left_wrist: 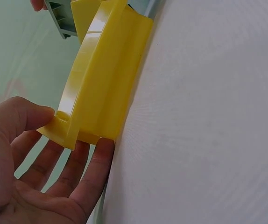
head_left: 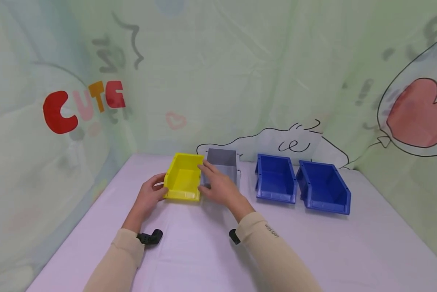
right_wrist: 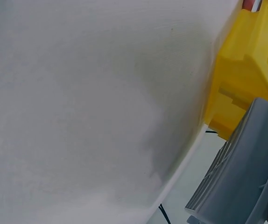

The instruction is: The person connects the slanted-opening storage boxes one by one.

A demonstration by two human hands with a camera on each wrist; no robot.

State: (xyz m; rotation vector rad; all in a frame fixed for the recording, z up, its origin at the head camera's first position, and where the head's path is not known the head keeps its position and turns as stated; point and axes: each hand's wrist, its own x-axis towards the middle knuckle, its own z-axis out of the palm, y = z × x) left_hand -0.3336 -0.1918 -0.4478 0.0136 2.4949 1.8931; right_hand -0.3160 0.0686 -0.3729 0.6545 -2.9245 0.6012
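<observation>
A yellow storage bin (head_left: 182,178) stands at the left of the table, its front lip towards me. My left hand (head_left: 150,196) grips its front left corner; in the left wrist view the thumb lies on the rim and the fingers touch the outer side. Close against its right side is a grey storage bin (head_left: 222,157), which looks slightly raised, its ribbed underside showing in the left wrist view. My right hand (head_left: 220,186) reaches across the grey bin and holds its left wall, fingertips beside the yellow rim. This hand hides most of the grey bin's front.
To the right, two blue storage bins (head_left: 275,180) (head_left: 324,188) stand side by side, the outer one turned slightly. A white cloth covers the table (head_left: 189,259). Printed fabric curtains (head_left: 218,81) hang behind and at both sides.
</observation>
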